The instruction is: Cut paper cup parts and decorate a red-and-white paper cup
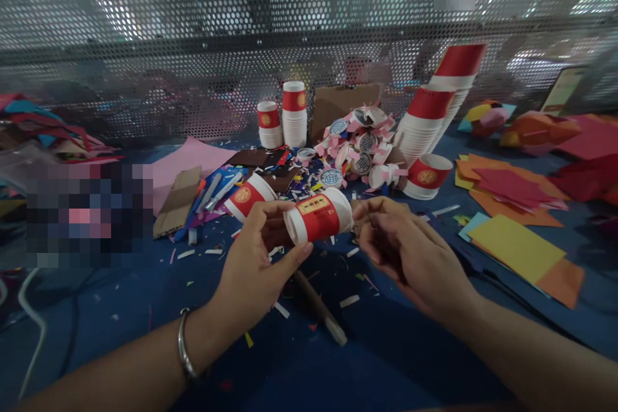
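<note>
A red and white paper cup (319, 215) lies on its side in the air between my hands, above the blue table (386, 347). My left hand (258, 257) grips it round the rim end with thumb below and fingers on top. My right hand (400, 248) is closed at the cup's bottom end, fingers curled against it; what they pinch is hidden. Another such cup (248, 196) lies on the table just behind my left hand. A brush-like stick (321, 306) lies under the hands.
Stacks of cups (294, 112) and a leaning tall stack (434, 109) stand at the back, with a heap of cut cup pieces (360, 145) between them. Coloured paper sheets (516, 248) lie at right, pink paper and cardboard (178, 199) at left. A perforated metal screen (241, 13) closes the back.
</note>
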The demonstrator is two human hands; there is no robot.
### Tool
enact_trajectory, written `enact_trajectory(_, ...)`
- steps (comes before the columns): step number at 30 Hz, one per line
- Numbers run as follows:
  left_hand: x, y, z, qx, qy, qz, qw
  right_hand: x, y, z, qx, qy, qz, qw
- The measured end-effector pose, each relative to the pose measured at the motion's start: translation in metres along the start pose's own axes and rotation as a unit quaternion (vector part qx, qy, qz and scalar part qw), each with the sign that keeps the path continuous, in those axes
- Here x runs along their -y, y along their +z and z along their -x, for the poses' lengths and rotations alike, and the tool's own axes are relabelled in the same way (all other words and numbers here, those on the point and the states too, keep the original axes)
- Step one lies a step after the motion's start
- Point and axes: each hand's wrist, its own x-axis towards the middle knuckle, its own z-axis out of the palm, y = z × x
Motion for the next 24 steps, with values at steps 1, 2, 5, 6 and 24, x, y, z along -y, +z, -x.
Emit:
enact_trajectory(1, -0.0001, -0.0002, -0.0005, -0.001, 0.0, -0.001, 1.0, -0.0002, 0.0, -0.0005, 0.004, 0.005, 0.005, 1.0)
enact_trajectory(2, 0.0, -0.0004, -0.0011, -0.004, -0.001, -0.001, 1.0, -0.0004, 0.0002, -0.001, 0.006, 0.011, 0.006, 1.0)
enact_trajectory(5, 0.0004, -0.0012, -0.0028, -0.008, -0.002, 0.003, 1.0, -0.0009, 0.001, -0.0017, 0.007, 0.01, 0.001, 1.0)
enact_trajectory(6, 0.0005, -0.0015, -0.0032, -0.008, -0.001, 0.002, 1.0, -0.0012, 0.0012, -0.0015, 0.006, 0.0, 0.001, 1.0)
enact_trajectory(24, -0.0005, 0.0021, 0.0006, 0.034, -0.084, 0.122, 0.988, -0.0091, -0.0071, -0.0073, 0.033, -0.075, 0.141, 0.987)
